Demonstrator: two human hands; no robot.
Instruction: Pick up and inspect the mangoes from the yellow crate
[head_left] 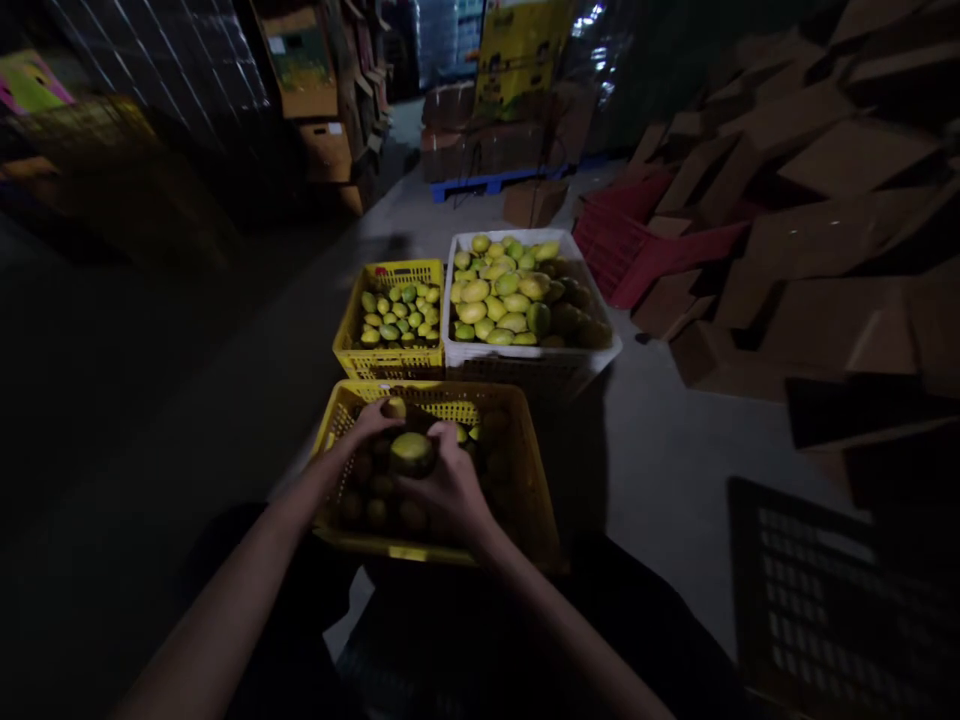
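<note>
A yellow-green mango (pixel 411 453) is gripped by my right hand (pixel 452 482), its thumb and fingers curled around one side. My left hand (pixel 367 421) is closed on a smaller yellowish mango (pixel 394 407), just behind and left of the first. Both hands are over the near yellow crate (pixel 541 480), whose inside is dim. More mangoes (pixel 376 513) lie in it, partly hidden by my hands and by shadow.
Beyond the near crate stand a smaller yellow crate (pixel 349 325) of small mangoes and a white crate (pixel 600 335) heaped with larger ones. A red crate (pixel 611 250) and piled cardboard boxes (pixel 832 320) are at right. A dark crate (pixel 817 590) lies at lower right.
</note>
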